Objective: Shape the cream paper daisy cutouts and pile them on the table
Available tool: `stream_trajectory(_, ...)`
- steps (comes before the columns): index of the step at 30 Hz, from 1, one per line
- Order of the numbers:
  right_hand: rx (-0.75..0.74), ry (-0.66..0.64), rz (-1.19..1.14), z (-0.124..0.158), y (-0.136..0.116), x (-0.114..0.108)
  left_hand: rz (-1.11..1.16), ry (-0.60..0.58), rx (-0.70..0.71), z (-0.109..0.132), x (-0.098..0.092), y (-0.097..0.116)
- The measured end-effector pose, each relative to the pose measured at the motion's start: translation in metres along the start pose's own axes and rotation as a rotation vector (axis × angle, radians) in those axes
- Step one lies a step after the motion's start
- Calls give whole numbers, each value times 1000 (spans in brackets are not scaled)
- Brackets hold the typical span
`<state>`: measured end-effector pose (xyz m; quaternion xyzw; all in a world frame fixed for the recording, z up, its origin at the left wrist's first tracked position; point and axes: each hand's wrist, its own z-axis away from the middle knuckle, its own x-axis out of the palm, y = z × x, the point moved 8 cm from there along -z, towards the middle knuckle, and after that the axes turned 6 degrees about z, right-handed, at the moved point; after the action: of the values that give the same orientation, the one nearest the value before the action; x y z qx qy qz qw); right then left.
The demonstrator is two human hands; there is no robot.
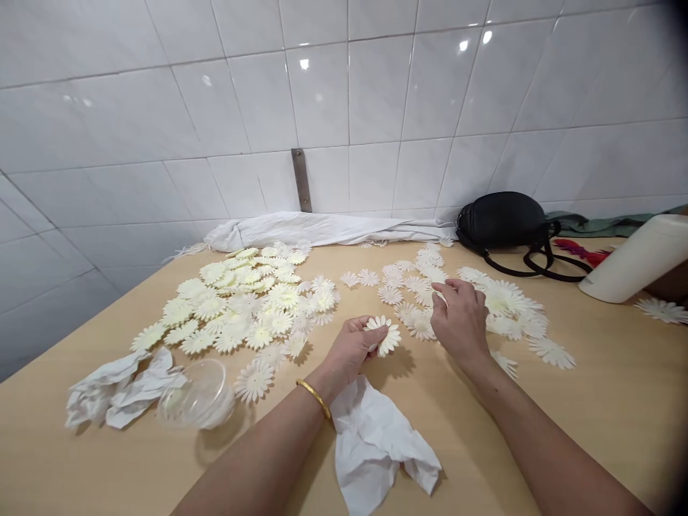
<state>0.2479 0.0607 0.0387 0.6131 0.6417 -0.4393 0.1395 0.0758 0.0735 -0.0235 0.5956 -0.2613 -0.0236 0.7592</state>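
Between the thumb and fingers of my left hand [352, 347] is a cream daisy-shaped flower cutout [388, 337], raised a little over the table. My right hand [461, 315] is bent over loose white flower cutouts [416, 322] at the middle right; its fingers are curled, and whether they hold one cannot be seen. Larger pale petal pieces [505, 301] lie just right of that hand. A big heap of yellowish-white flower cutouts [231, 308] spreads over the left side. Below my left hand lies a crumpled white tissue [376, 444].
A clear plastic bowl [198, 394] and crumpled tissues [123, 387] sit at the front left. A white cloth [322, 228] runs along the tiled wall. A black bag [502, 222] and a white cylinder [639, 258] stand at the back right.
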Motion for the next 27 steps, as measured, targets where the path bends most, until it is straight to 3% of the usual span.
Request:
stream_trajectory(3, -52, -48, -319, 7, -17, 1, -13, 23, 29, 1, 0, 5)
stream_trajectory(7, 46, -282, -742, 17, -31, 15, -56, 46, 79, 3, 1, 10)
stream_trajectory(11, 41, -468, -921, 25, -44, 24, -76, 37, 114, 2, 1, 12)
stream_trajectory(16, -58, -665, -993, 38, -61, 31, -166, 119, 123, 1, -7, 13)
stream_trajectory(23, -106, -526, -859, 39, -62, 26, -119, 80, 38, 4, -4, 6)
stream_trajectory(27, 12, -341, -725, 26, -40, 22, -80, -35, 42, 6, 7, 6)
